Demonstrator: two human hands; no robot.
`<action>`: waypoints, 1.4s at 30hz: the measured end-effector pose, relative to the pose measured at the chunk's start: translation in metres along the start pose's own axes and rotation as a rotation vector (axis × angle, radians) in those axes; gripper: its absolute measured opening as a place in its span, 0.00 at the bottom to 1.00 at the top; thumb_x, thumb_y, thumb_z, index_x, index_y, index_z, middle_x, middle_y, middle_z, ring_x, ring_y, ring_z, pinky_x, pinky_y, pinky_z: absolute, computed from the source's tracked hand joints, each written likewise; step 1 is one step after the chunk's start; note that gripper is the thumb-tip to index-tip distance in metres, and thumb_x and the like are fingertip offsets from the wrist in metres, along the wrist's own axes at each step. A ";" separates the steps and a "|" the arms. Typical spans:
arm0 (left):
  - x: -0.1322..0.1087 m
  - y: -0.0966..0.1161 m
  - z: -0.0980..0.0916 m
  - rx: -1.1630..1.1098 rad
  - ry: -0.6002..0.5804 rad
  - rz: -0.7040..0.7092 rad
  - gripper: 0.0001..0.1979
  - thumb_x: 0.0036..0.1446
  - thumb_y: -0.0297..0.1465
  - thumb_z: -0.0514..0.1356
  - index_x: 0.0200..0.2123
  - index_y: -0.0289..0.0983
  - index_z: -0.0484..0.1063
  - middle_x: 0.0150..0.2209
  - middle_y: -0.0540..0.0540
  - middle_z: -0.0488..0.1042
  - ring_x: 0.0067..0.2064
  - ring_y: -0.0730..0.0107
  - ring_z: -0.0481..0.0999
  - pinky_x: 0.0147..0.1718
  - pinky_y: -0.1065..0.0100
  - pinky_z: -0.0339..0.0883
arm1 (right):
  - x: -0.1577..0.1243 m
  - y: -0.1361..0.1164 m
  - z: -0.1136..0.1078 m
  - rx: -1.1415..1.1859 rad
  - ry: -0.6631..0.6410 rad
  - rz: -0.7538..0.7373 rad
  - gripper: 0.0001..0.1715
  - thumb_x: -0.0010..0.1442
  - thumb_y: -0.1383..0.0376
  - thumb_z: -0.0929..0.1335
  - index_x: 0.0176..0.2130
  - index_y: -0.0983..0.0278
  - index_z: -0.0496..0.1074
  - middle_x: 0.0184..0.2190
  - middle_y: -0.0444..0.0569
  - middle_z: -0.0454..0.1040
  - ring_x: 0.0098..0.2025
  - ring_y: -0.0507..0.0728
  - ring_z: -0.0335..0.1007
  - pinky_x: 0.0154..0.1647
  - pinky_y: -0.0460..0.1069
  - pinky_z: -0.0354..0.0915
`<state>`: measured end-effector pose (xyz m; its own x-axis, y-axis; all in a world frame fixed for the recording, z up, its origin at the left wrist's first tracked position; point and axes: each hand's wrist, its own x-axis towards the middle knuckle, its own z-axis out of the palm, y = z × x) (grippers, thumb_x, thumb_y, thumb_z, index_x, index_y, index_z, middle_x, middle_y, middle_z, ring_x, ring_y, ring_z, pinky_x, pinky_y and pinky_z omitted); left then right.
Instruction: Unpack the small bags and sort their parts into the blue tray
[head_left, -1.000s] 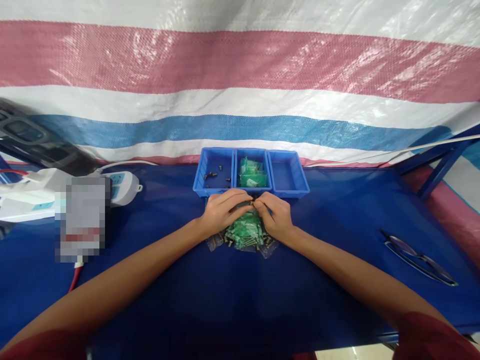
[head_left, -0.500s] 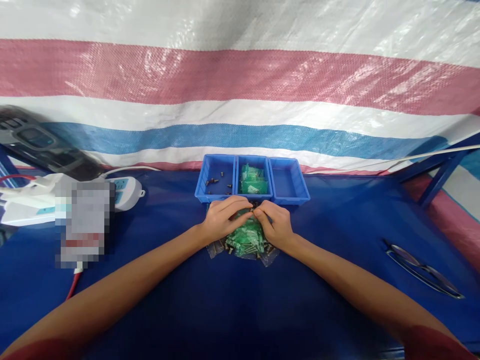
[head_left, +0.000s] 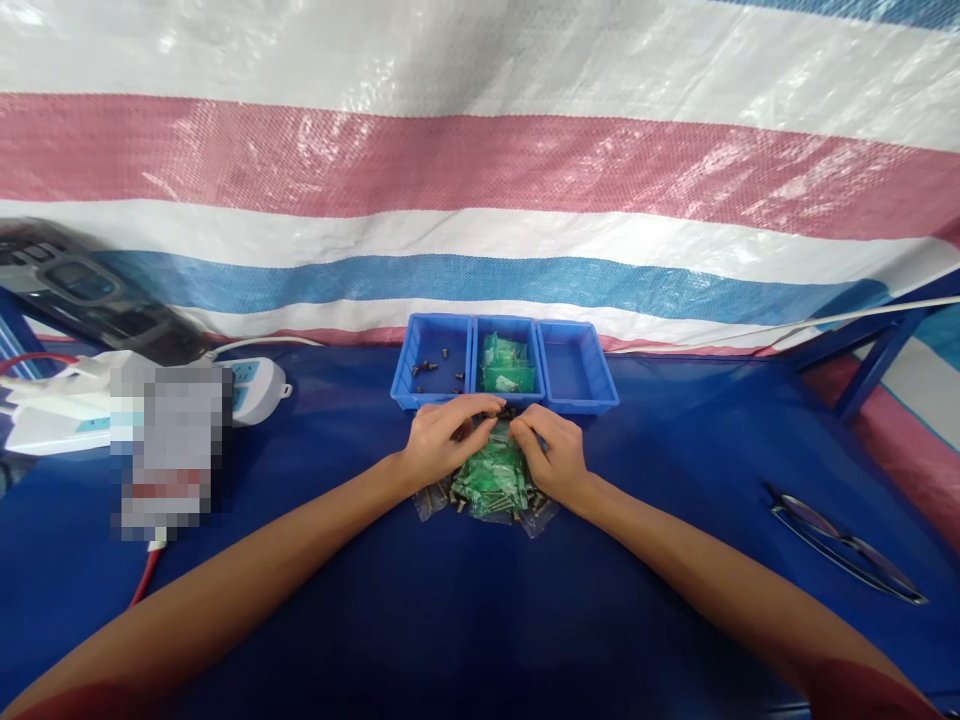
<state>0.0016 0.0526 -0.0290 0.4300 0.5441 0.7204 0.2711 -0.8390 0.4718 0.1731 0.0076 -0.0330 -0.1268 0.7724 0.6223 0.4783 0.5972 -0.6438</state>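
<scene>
My left hand (head_left: 444,440) hovers at the left of a pile of small clear and green plastic bags (head_left: 491,475) with screws in them. Its thumb stands apart from the curved fingers, and I make out nothing held between them. On the pile's right side, my right hand (head_left: 556,450) has thumb and fingers pressed together; whatever they pinch is too small to tell. Loose dark screws (head_left: 507,412) lie between the fingertips and the trays. More screws (head_left: 538,500) show around the lower edge of the bags.
Three blue trays stand side by side behind my hands: the left tray (head_left: 401,375) holds several screws, the middle one green bags (head_left: 506,365), the right tray (head_left: 577,370) shows a bare bottom. Power strips (head_left: 259,390) sit at left, eyeglasses (head_left: 847,545) at right.
My fingertips, close together before, have drawn slightly apart. The left thumb has separated from the index finger. The camera view has shifted a little.
</scene>
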 end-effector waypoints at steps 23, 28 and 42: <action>0.002 -0.002 0.000 0.025 0.028 0.075 0.07 0.53 0.25 0.62 0.37 0.35 0.70 0.38 0.45 0.74 0.24 0.82 0.67 0.24 0.76 0.65 | 0.001 -0.001 0.000 0.029 -0.015 0.003 0.12 0.63 0.68 0.61 0.28 0.65 0.66 0.22 0.46 0.65 0.25 0.51 0.61 0.28 0.47 0.59; 0.002 -0.002 -0.001 0.036 0.036 0.086 0.06 0.53 0.24 0.62 0.36 0.35 0.70 0.38 0.44 0.74 0.32 0.76 0.73 0.29 0.75 0.68 | 0.001 -0.001 0.000 0.028 -0.009 0.000 0.12 0.63 0.68 0.61 0.28 0.65 0.66 0.22 0.46 0.64 0.25 0.51 0.60 0.28 0.47 0.59; -0.001 -0.006 -0.002 0.048 0.023 0.116 0.09 0.53 0.20 0.60 0.38 0.36 0.72 0.39 0.45 0.75 0.38 0.72 0.76 0.36 0.73 0.71 | 0.002 -0.002 -0.001 0.034 -0.012 -0.002 0.12 0.62 0.68 0.61 0.27 0.65 0.67 0.22 0.46 0.65 0.25 0.51 0.61 0.28 0.48 0.59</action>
<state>-0.0017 0.0577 -0.0317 0.4408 0.4433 0.7805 0.2619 -0.8952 0.3605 0.1722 0.0076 -0.0300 -0.1384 0.7740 0.6179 0.4486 0.6052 -0.6576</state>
